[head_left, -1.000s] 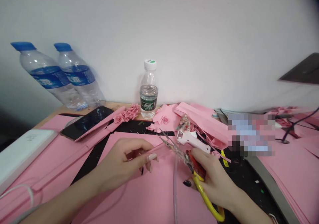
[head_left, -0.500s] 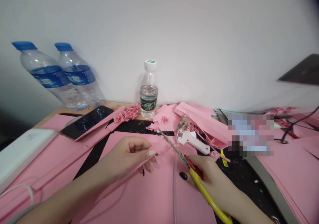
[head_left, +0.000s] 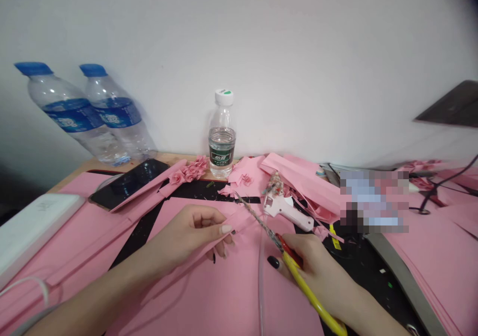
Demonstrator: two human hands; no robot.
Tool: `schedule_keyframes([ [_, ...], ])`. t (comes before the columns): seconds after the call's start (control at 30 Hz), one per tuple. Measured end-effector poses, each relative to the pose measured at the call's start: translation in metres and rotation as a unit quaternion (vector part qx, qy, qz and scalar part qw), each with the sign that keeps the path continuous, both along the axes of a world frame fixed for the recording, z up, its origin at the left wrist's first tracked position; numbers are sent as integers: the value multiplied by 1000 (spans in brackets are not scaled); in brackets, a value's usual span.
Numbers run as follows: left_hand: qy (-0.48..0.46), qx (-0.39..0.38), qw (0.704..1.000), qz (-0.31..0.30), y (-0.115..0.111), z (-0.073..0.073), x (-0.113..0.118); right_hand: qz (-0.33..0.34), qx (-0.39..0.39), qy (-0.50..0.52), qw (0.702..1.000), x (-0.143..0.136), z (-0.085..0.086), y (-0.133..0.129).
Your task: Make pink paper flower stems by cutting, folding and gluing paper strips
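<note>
Between thumb and fingers, my left hand [head_left: 194, 231] pinches a narrow strip of pink paper [head_left: 242, 218]; its other end trails below the wrist toward the lower left. My right hand [head_left: 317, 261] is wrapped round scissors with yellow and red handles [head_left: 306, 287]. The stained blades point up and left, close to the strip's far end, and look nearly closed; whether they touch the paper I cannot tell. Under both hands lies a large pink sheet [head_left: 220, 296]. Just beyond the blades rests a white glue gun [head_left: 287, 210] with a crusted tip.
Behind stands a small water bottle [head_left: 222, 149]; two blue-capped bottles [head_left: 119, 119] lean against the wall. Pink paper roses [head_left: 190, 170] and a dark phone [head_left: 130, 184] lie left, near a white power bank [head_left: 41, 226]. At right are folded paper [head_left: 306, 184] and stacked pink sheets [head_left: 440, 261].
The pinched strip's far end has shifted slightly near the blades. Both hands keep almost the same place and hold; the whole view has slid a little.
</note>
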State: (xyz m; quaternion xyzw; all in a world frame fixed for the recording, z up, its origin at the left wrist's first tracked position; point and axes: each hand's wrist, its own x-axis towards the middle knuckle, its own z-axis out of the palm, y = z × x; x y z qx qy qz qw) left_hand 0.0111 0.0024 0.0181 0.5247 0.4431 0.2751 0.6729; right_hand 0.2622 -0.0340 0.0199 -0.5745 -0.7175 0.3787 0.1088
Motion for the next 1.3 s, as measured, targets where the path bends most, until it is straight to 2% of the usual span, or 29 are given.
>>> schedule_keyframes([
  [0.13, -10, -1, 1000, 4, -1, 0, 0, 10, 21, 19, 1000, 3, -6, 0],
  [0.3, -19, -3, 1000, 13, -1, 0, -1, 28, 91, 35, 995, 7, -14, 3],
  [0.53, -20, 8, 999, 26, -2, -1, 0, 11, 227, 48, 973, 13, -1, 6],
  [0.63, 1, 31, 999, 38, -4, 4, 2, 6, 211, 29, 977, 14, -1, 6],
  [0.77, 49, 109, 991, 53, -7, 11, 4, 22, 192, 1, 981, 12, -6, 5],
  [0.87, 69, 161, 982, 67, -9, 11, 3, 35, 194, -18, 980, 10, -8, 3],
  [1.0, 72, 194, 976, 64, -11, 10, 2, 45, 219, -36, 974, 9, -11, 3],
  [1.1, 79, 205, 974, 60, -11, 11, 1, 40, 296, -36, 954, 13, -9, 7],
  [1.23, 94, 216, 970, 62, -8, 12, 1, 7, 436, -72, 897, 32, 0, 19],
  [1.3, 108, 234, 964, 64, -7, 10, 1, -16, 468, -123, 875, 46, 6, 27],
])
